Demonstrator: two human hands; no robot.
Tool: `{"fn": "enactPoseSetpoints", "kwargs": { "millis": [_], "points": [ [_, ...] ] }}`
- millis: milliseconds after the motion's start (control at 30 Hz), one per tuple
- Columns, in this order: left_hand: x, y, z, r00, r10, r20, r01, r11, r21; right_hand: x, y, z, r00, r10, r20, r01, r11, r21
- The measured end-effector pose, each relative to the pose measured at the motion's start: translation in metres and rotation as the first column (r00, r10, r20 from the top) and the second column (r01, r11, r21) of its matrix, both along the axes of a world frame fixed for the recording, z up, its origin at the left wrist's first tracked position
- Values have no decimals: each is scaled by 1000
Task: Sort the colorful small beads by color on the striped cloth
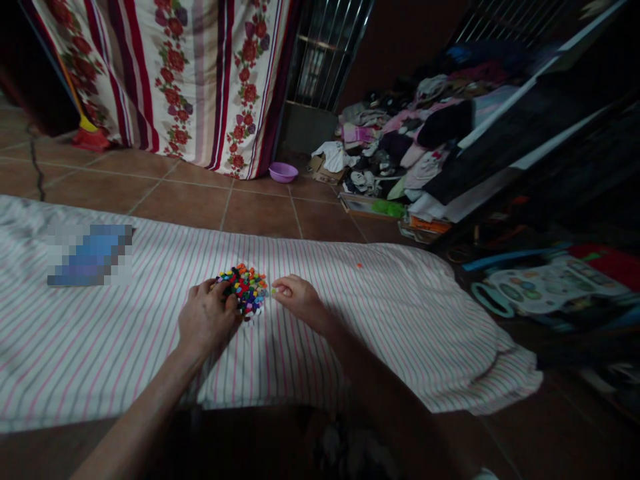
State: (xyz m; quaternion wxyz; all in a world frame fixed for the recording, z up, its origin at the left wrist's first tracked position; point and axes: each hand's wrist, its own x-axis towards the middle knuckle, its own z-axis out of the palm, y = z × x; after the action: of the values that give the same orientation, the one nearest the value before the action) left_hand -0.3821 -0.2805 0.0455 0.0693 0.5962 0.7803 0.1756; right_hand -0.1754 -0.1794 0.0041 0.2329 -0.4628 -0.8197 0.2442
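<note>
Your L hand (207, 313), grip unclear, could scatter the multicolor pile (249, 288) w/ a quick sweep, while your R hand (299, 298) pinches a yellow-green pc (273, 291).

Home: floral curtain (200, 80), heaped clothes (395, 133), broom (90, 130)

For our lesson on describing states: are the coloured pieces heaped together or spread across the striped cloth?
Heaped: most coloured pieces lie in one cluster at the left hand; one orange bit lies apart, to the right.
</note>
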Motion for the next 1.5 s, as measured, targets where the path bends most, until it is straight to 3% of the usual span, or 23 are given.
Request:
{"fn": "enactPoseSetpoints", "kwargs": {
  "millis": [100,267,500,600,700,800,933,1233,1400,1500],
  "points": [
    [0,0,4,1000,27,-9,-27,998,-53,-4,-6,1,997,2,73,-6,999,48],
    [0,0,7,999,34,-9,-34,998,-46,-2,-9,0,999,-26,24,24,998,55],
    [-7,1,2,999,-27,-35,27,1000,-13,32,6,7,978,-197,-63,202,976,77],
    [-8,1,0,999,-4,-44,4,1000,10,54,24,12,926,-373,-63,378,922,83],
    [-7,1,1,999,-16,-52,15,1000,-11,76,45,15,820,-572,-26,572,815,88],
    [-7,1,2,999,-4,-45,2,999,-45,95,61,14,732,-681,26,673,728,130],
    [-6,1,2,998,7,-59,-9,999,-36,111,74,7,686,-724,71,705,686,180],
    [-11,1,-3,979,-158,-128,154,987,-39,106,90,-3,675,-717,177,672,696,254],
    [-12,1,-1,985,-122,-123,115,991,-61,107,88,-8,673,-721,164,669,688,281],
    [-10,0,1,972,-170,-160,160,984,-76,109,88,-7,681,-720,137,682,691,241]
  ]
}}
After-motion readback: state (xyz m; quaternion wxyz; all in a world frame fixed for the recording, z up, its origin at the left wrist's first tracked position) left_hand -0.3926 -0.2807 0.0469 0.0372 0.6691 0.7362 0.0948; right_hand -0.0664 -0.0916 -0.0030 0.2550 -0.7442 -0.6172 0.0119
